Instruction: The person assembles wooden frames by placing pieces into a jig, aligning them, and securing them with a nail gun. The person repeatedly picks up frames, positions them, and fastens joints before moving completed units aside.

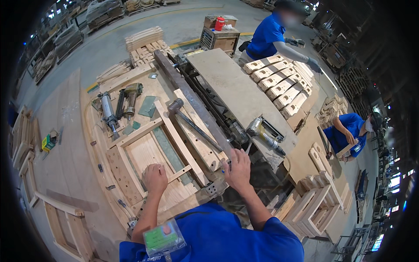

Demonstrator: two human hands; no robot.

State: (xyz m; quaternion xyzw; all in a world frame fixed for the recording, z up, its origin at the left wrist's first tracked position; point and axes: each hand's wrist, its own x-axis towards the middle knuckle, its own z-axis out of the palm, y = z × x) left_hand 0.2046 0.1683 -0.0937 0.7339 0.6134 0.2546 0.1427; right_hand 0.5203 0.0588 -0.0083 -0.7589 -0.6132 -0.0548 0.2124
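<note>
Workshop bench: left hand [155, 177] flat, grip apart, on wooden frame [163, 150]; right hand [238, 166], grip apart, on steel beam [192, 102].

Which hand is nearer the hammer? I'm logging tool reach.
Right. The right hand rests just past the hammer's handle end; the left hand lies on the wooden frame, farther off.

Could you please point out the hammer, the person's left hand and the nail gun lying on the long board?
hammer [176, 106]: head view, on its metal head.
left hand [155, 177]: head view, on the back of the hand, resting on the wooden frame.
nail gun [262, 131]: head view, on its body, on the long board.
</note>
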